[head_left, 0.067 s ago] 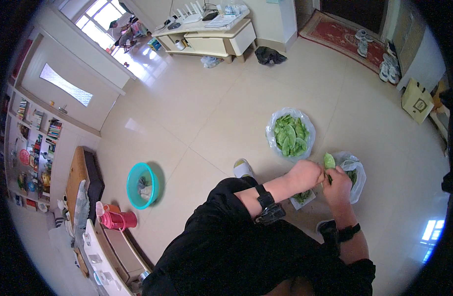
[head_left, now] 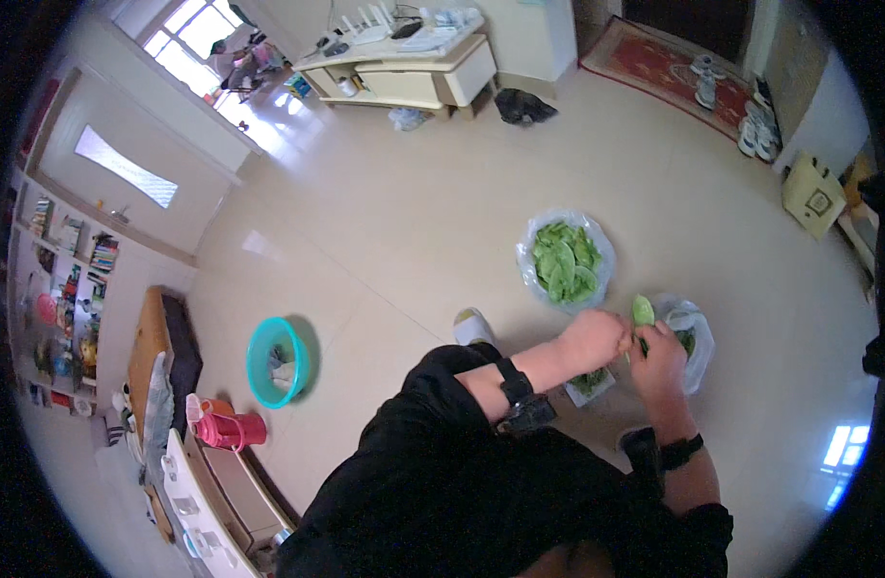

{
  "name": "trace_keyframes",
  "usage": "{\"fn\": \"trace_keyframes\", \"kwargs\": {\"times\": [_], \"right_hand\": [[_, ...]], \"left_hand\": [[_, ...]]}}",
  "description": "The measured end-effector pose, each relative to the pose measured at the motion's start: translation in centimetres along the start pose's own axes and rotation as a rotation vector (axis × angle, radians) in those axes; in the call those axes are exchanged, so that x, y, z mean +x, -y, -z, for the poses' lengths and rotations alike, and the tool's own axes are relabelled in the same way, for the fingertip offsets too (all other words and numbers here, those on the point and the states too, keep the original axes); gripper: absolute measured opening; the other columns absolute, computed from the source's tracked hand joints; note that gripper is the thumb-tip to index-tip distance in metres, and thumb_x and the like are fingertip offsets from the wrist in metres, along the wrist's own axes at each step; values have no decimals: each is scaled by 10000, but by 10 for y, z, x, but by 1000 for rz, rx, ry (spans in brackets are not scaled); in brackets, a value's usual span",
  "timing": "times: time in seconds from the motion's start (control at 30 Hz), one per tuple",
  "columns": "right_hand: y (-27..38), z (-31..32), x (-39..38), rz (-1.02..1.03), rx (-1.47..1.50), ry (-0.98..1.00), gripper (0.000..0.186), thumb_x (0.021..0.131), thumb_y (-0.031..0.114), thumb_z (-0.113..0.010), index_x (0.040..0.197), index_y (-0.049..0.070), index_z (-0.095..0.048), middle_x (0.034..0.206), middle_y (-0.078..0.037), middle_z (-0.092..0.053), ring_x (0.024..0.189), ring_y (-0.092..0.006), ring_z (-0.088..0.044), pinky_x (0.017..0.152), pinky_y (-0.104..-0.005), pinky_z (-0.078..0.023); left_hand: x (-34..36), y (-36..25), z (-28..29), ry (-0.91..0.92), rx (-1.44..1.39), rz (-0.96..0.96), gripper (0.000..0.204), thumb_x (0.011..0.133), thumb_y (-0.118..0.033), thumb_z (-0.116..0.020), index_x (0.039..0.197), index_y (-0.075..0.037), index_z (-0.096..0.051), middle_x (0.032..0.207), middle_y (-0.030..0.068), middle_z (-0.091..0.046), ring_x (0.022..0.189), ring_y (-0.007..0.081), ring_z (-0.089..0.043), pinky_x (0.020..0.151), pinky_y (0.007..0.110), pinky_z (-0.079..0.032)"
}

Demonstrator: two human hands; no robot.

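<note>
My left hand (head_left: 599,337) and my right hand (head_left: 658,362) are close together, fingers pinched on a broad flat green bean pod (head_left: 642,309) whose tip sticks up above my right fingers. The rest of the pod is hidden by the hands. Just beyond them, a clear plastic bag (head_left: 525,252) lies open with many flat green pods (head_left: 564,260) heaped in it. Beside my right hand sits a second whitish plastic bag (head_left: 701,358) with darker green pieces showing inside. Under my left wrist, small green trimmings (head_left: 589,381) lie on a pale sheet or tray, partly covered by my arm.
A turquoise basin (head_left: 254,360) with cloth-like items stands at left, near a pink jug (head_left: 233,431). My shoe (head_left: 473,328) rests on the tiles. Farther off are a white cabinet (head_left: 404,81), a black bag (head_left: 525,107), a red rug (head_left: 645,67) with shoes, and a person by the window.
</note>
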State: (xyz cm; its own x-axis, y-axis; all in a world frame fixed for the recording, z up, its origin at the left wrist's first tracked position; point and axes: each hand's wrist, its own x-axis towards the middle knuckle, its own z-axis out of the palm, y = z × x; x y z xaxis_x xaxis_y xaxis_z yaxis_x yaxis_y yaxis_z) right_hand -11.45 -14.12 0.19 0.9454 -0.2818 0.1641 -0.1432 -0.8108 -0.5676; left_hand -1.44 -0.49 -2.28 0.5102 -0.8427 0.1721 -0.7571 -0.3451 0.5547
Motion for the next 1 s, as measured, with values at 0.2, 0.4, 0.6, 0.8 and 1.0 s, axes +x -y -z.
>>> {"fn": "trace_keyframes", "kwargs": {"times": [0.2, 0.4, 0.6, 0.8, 1.0], "right_hand": [[-10, 3, -1, -82, 168, -86, 167, 829, 183, -700, 927, 47, -706, 894, -154, -659, 817, -368, -648, 722, -445, -522], [2, 11, 0, -89, 309, -189, 182, 803, 140, -738, 910, 2, -688, 817, -148, -621, 700, -314, -617, 614, -378, -478], [-1, 15, 1, -103, 313, -198, 184, 818, 161, -725, 931, 17, -698, 840, -149, -640, 711, -332, -634, 627, -397, -500], [-12, 9, 2, -144, 438, -297, 148, 845, 113, -714, 934, -3, -692, 792, -87, -627, 652, -171, -570, 601, -307, -449], [-31, 5, 8, -393, 599, -348, 162, 872, 131, -714, 926, -21, -700, 780, -24, -659, 722, -84, -571, 648, -265, -455]], "left_hand": [[1, 6, -1, 26, -438, 163, 170, 921, -149, -506, 896, -4, -591, 788, 174, -588, 744, 286, -587, 698, 409, -486], [3, 0, 13, 45, -751, 270, 212, 977, -158, -500, 848, 5, -541, 662, 117, -474, 623, 180, -461, 608, 344, -431], [4, -1, 15, 46, -715, 273, 218, 965, -131, -510, 797, 6, -525, 659, 66, -468, 632, 142, -443, 602, 317, -416], [1, 0, 20, 91, -611, 227, 212, 939, -120, -515, 766, 2, -511, 663, 37, -476, 646, 108, -452, 595, 301, -411], [-2, 0, 24, 299, -475, 271, 207, 900, -136, -540, 758, 13, -513, 627, 87, -453, 610, 132, -430, 591, 328, -414]]}}
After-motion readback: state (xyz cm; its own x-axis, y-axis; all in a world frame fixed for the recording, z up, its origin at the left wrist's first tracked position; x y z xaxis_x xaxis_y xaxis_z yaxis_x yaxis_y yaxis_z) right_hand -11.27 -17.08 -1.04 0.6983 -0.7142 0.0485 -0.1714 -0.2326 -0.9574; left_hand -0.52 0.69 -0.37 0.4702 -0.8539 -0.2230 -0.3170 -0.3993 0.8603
